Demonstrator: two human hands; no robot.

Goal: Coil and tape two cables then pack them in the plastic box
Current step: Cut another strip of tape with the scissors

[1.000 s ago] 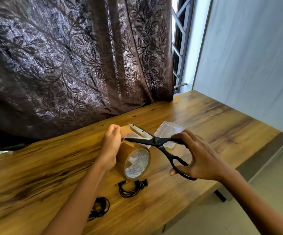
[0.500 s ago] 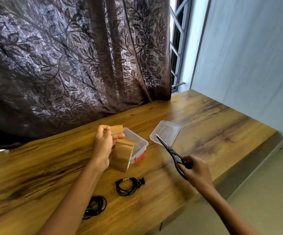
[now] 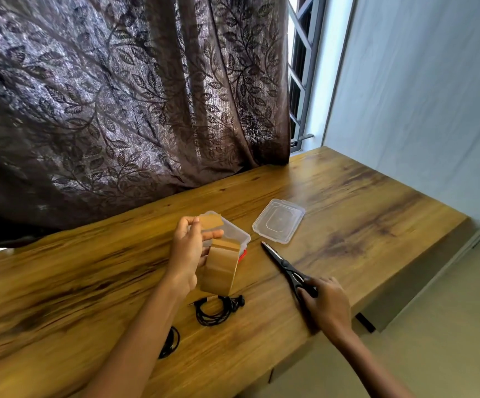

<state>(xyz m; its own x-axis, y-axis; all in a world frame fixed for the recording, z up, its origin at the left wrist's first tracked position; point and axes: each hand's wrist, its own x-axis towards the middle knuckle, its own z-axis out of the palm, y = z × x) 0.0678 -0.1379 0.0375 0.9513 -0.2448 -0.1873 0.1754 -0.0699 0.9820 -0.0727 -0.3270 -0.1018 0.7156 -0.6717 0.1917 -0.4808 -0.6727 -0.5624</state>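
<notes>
— Fingers, what have they got?

— On my left hand (image 3: 188, 248) they pinch a cut brown tape strip (image 3: 211, 221) and steady the upright tape roll (image 3: 221, 265); on my right hand (image 3: 326, 304) they close on black scissors (image 3: 286, 265), blades flat, pointing away-left.

— Cables?

— On the wood-grain table (image 3: 362, 225). One thin black coil (image 3: 218, 310) lies below the roll, another (image 3: 171, 341) beside my forearm. The clear plastic box (image 3: 233, 229) sits behind the roll.

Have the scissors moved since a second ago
Yes. The scissors were up at the tape roll; now they lie on the table under the right hand, below the clear lid.
</notes>
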